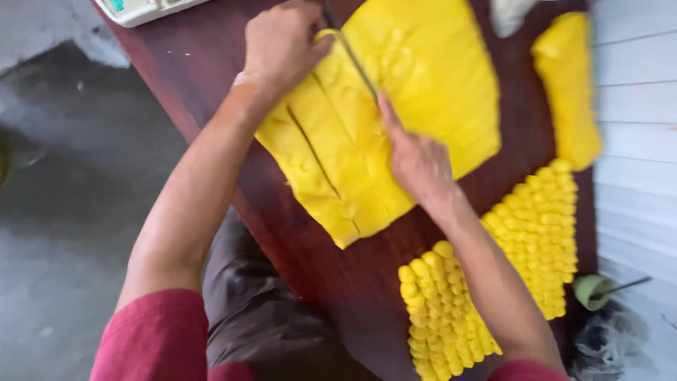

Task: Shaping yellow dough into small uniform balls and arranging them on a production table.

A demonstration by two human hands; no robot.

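A flat sheet of yellow dough (416, 85) lies on a dark wooden table (338, 275), scored into long strips on its near left side. My left hand (282, 44) grips the top end of a thin dark blade or wire (356, 63) that crosses the sheet. My right hand (416, 159) presses on the lower end of that tool, fingers flat on the dough. The image is blurred by motion.
Rows of small yellow dough pieces (536, 233) are lined up at the table's near right. Another yellow lump (568, 85) lies at the far right. A white device (137, 8) sits at the top left corner; a green cup (591, 291) stands beside the table.
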